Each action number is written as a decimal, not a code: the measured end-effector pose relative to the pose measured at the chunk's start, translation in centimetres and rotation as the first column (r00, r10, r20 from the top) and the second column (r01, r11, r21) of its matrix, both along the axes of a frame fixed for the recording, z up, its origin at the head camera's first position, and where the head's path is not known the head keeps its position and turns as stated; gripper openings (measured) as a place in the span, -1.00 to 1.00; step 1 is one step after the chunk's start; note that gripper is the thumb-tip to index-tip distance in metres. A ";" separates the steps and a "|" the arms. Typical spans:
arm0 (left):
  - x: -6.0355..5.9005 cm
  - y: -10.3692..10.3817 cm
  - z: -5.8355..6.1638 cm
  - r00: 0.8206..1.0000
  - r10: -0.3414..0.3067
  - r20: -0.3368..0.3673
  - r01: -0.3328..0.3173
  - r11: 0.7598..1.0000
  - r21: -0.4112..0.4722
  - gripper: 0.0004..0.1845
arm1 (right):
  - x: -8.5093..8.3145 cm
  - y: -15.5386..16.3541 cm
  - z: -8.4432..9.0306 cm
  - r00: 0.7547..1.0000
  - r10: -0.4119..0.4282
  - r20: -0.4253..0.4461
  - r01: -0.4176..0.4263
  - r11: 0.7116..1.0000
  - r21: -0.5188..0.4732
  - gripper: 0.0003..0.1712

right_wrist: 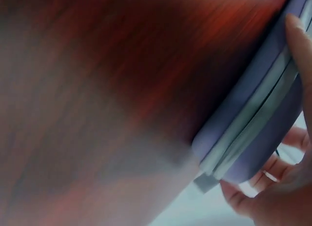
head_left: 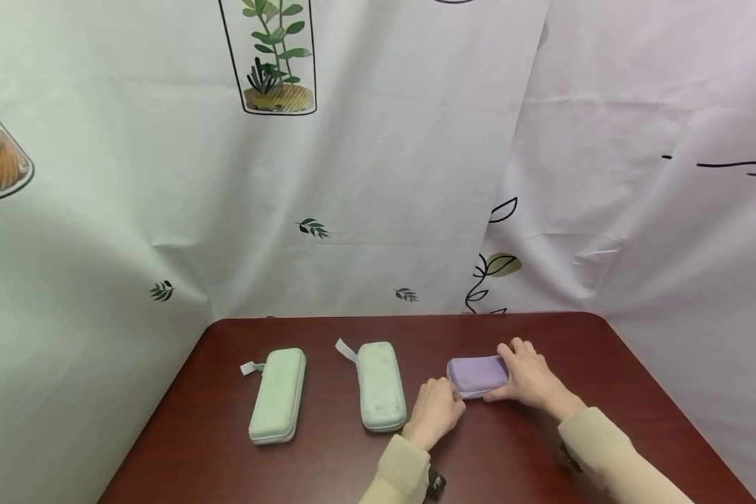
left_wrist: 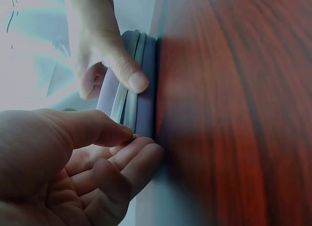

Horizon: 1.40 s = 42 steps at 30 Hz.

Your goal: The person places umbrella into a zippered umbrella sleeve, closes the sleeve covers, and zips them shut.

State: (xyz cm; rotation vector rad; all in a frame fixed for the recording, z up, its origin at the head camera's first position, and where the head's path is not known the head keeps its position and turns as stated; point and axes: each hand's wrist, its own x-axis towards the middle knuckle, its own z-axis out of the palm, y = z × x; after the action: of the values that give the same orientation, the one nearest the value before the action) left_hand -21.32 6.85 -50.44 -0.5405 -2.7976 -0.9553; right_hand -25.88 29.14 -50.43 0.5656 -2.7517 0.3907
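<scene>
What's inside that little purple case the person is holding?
That cannot be seen: the purple case lies closed on the table, its zip seam shut. The right hand covers one end; the left hand pinches the other.

A makeshift recording corner: printed plant-pattern curtains [head_left: 378, 175] hang behind 1 small reddish wooden table [head_left: 327, 469].

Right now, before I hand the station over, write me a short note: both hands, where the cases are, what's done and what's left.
Left hand: pinching at the near-left end of the purple case, at its zipper seam.
Right hand: gripping the case's right end, holding it flat on the table.
Two mint green cases lie closed to the left, untouched.
Done: purple case steadied, its end pinched.
Left: the purple case looks closed; it is probably about to be unzipped. I cannot tell how far the zipper has run.
</scene>
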 end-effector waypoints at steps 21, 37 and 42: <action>-1.3 1.1 -0.6 0.999 0.024 -0.029 -0.023 0.998 0.054 -0.58 | 2.5 -4.8 0.1 0.933 -0.357 0.035 0.358 0.933 -0.027 -0.01; -2.2 1.0 -0.9 0.998 0.014 0.054 -0.018 0.997 0.076 -0.66 | 3.4 -5.3 0.6 0.929 -0.368 0.043 0.361 0.926 0.107 -0.04; -2.4 1.0 -1.1 0.999 -0.005 0.037 0.002 0.995 0.096 -0.61 | 3.3 -2.9 2.7 0.970 -0.204 0.129 0.188 0.974 0.124 -0.28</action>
State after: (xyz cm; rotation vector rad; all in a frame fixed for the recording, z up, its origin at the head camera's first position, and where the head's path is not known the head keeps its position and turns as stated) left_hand -23.70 7.83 -51.55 -0.5198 -2.7665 -1.1050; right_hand -22.56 26.21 -47.78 0.2966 -2.9463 0.2400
